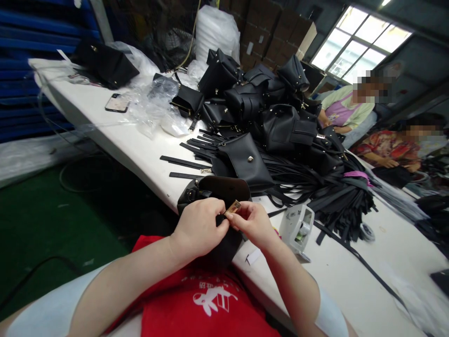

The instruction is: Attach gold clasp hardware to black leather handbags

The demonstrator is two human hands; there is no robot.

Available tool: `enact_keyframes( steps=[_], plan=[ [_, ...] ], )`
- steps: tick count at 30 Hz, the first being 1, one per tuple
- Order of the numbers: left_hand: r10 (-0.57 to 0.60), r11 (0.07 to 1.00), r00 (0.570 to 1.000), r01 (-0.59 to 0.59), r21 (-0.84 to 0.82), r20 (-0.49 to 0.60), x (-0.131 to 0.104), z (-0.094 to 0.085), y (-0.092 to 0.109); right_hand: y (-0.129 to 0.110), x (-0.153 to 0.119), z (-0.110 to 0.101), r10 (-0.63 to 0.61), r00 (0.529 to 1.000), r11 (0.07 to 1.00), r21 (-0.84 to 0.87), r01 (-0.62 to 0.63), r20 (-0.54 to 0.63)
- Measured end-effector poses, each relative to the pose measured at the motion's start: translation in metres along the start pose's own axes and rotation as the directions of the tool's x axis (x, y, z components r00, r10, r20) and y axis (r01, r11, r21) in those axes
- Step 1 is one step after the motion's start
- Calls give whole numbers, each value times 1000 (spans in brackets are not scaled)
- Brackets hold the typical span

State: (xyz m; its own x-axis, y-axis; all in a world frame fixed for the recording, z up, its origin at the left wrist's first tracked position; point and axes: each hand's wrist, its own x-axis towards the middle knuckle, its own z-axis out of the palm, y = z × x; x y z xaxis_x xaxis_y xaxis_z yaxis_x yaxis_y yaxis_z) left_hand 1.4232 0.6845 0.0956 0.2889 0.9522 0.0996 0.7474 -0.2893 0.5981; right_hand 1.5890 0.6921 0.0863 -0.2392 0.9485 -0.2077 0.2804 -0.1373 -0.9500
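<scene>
A black handbag (pixel 224 188) with its flap raised rests at the table's near edge, against my front. Over its opening, my right hand (pixel 255 222) pinches a small gold-coloured metal buckle (pixel 234 206) between thumb and fingers. My left hand (pixel 200 228) is closed beside it, gripping a bit of black strap (pixel 220 218) right by the buckle. The fingertips of both hands nearly meet, and the strap's join with the buckle is mostly hidden. Just beyond lies another black bag (pixel 247 161) with a round metal clasp on its flap.
Black bags (pixel 280 126) are heaped on the white table (pixel 351 276). Loose black straps (pixel 343 201) lie bundled at right, near a white tape dispenser (pixel 298 229). Clear plastic (pixel 150 107) and a phone (pixel 117 103) lie at left. Two people (pixel 345 110) sit across the table.
</scene>
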Motion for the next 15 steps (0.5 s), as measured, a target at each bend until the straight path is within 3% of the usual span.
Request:
enact_keyframes(
  steps=[4,10,15],
  plan=[
    [6,1000,1000,-6,-25,-14,1,2,0,1,1,1,-21,1000,1000,11,21,-18],
    [-13,998,999,16,-62,49,6,-1,-5,2,0,-8,-21,997,999,50,18,68],
    [-37,997,999,39,-67,28,7,-3,-4,3,0,-5,-14,1000,999,50,14,0]
  ],
)
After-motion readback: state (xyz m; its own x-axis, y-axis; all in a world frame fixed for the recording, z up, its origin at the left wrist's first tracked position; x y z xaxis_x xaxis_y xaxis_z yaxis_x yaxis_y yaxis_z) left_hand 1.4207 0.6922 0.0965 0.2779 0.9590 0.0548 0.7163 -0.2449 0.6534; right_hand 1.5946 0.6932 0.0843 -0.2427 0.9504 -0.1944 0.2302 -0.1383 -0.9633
